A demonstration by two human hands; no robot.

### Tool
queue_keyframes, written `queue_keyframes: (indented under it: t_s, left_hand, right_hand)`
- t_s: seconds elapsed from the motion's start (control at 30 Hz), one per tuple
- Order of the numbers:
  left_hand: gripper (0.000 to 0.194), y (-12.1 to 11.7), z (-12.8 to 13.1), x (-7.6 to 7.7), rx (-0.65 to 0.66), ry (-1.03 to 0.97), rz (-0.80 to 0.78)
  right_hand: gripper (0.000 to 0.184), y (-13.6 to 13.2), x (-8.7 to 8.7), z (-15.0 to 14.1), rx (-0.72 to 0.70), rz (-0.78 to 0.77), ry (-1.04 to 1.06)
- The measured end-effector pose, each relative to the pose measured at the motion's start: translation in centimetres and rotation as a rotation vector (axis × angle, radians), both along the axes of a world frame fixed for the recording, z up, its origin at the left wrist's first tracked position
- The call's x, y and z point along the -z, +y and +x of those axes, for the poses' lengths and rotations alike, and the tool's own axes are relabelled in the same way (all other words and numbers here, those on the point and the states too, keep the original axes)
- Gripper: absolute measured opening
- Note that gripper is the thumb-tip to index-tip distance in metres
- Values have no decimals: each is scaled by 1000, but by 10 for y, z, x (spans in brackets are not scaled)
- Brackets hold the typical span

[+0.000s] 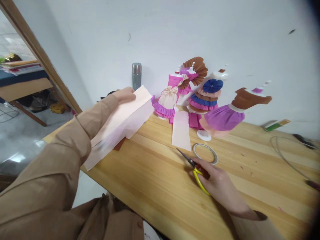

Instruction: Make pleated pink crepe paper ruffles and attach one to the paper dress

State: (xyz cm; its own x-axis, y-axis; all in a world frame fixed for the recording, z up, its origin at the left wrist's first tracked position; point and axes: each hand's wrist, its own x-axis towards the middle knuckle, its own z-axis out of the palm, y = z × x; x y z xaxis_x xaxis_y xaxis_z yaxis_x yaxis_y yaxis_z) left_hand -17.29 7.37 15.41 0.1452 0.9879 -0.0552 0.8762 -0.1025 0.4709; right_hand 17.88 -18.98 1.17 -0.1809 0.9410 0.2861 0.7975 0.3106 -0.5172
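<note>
My left hand [125,94] reaches to the far left and grips the upper end of a long pale pink sheet of crepe paper [136,103], fingers closed on its edge. Under that sheet lies a paler, lilac-tinted layer, and a brown scrap [120,144] peeks out. My right hand [220,181] is wrapped round yellow-handled scissors [191,162], their dark blades together and pointing up and left. Just beyond the scissors a roll of tape [205,153] lies flat. A cut pale pink strip [181,130] rests on the table behind it.
Several small dress forms in paper dresses, such as one with a purple skirt [225,118], stand along the wall. A grey flask [136,76] is at the back left. Toward the right are a green-labelled box [277,125], a thin cable [287,161] and paper bits on the wooden table [155,180].
</note>
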Motion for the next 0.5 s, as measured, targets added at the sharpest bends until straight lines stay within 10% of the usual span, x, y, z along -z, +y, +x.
queue_keyframes:
  t_s: [0.33,0.5]
  left_hand:
    - [19,-78,34,-104,271,-833,205]
    - [27,-106,64,-120,515,-1293,441]
  right_hand:
    - [41,4,-8,-28,-107,-229,775]
    - [52,9,-28,-43,-102,-152,819]
